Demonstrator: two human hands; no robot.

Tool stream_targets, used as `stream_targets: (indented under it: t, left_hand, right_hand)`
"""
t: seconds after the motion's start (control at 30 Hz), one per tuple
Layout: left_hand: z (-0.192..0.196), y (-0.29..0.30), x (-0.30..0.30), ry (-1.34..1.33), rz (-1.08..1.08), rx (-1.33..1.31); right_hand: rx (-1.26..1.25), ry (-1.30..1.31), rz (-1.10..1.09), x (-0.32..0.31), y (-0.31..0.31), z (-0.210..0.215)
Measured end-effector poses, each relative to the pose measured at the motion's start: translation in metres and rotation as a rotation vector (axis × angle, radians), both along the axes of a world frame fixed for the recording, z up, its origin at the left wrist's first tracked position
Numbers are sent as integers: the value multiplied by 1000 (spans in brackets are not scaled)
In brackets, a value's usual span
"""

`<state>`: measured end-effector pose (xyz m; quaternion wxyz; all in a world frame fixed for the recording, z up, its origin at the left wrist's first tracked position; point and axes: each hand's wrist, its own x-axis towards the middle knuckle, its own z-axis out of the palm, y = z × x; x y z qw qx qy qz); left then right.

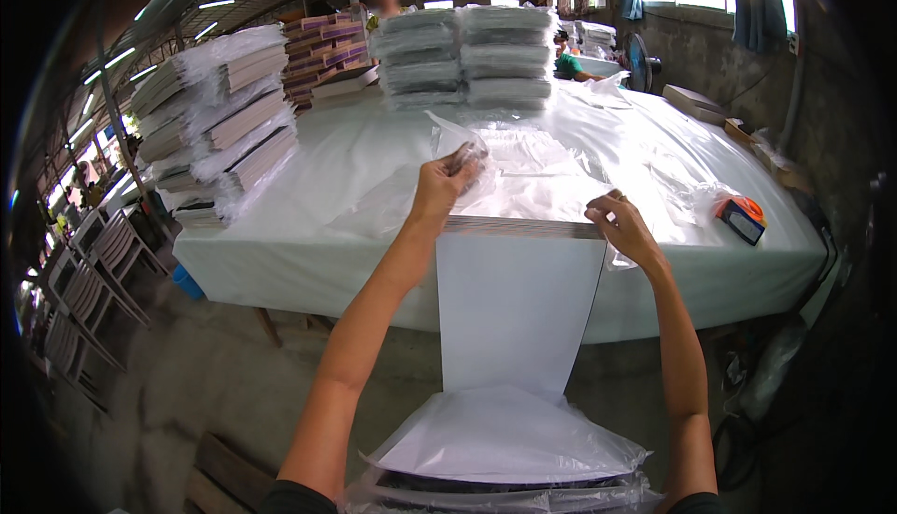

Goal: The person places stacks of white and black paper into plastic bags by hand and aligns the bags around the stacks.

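A thick stack of white sheets leans from my lap against the edge of the white-covered table. My left hand grips crumpled clear plastic film just above the stack's upper left corner. My right hand pinches the film at the stack's upper right corner. The film spreads over the table beyond the stack's top edge. Below, near my body, lie more white sheets wrapped in clear plastic.
Tall piles of plastic-wrapped sheet bundles stand at the table's left and at its far middle. An orange tape dispenser lies at the right. Metal chairs are stacked on the floor at left. A person in green sits behind.
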<state>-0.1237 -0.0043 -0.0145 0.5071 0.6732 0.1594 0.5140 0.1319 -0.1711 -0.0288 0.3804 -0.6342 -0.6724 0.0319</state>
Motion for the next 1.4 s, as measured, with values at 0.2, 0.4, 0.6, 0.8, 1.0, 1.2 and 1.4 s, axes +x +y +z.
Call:
stream_targets:
  t: [0.2,0.4,0.6,0.8,1.0,1.2,1.4]
  left_hand:
    - [31,-34,-21,-257,-375,-317]
    - [40,-69,-24,-206,-463,-291]
    - [45,-119,-35,-31,-663,-428]
    - [17,-144,-49,89,-831,-517]
    - [-14,-168,-49,129,-985,-749]
    - [-43,-176,-50,152,-948,-792]
    - [-52,-169,-55,177,-810,-865]
  right_hand:
    - [446,-53,14,-51,-10,27]
    - [652,-102,167,-105,-30,57]
    - [735,-421,241,-137,-61,81]
    - [567,-493,376,-147,-90,84]
    - [285,-82,619,-133,-94,54]
    - [224,40,689,-138,-104,61]
    - [191,-321,663,-152,-102,43]
